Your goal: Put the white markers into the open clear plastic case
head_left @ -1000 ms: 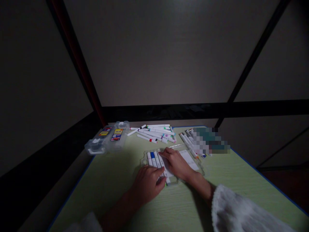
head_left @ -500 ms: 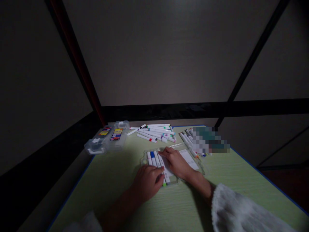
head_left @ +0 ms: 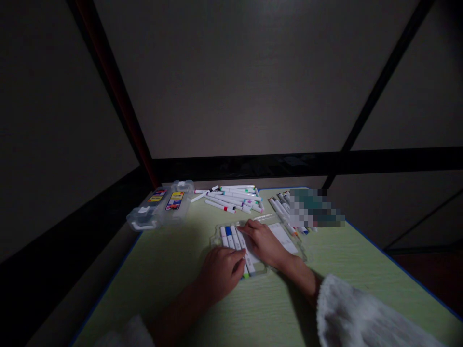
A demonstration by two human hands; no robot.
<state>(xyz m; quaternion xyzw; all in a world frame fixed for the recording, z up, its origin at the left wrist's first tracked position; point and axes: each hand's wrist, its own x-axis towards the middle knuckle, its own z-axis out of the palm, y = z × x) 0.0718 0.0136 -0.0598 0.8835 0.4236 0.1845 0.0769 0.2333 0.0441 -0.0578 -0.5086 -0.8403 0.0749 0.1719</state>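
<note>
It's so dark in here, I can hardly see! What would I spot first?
Two hands meet in the middle of the green table: the right hand lies on a row of markers in a clear case, and the left hand touches their near ends. Behind them, a loose heap of markers lies at the far edge, with a closed clear box at the far left corner.

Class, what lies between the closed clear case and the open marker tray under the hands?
Only bare green table, as the head view shows.
</note>
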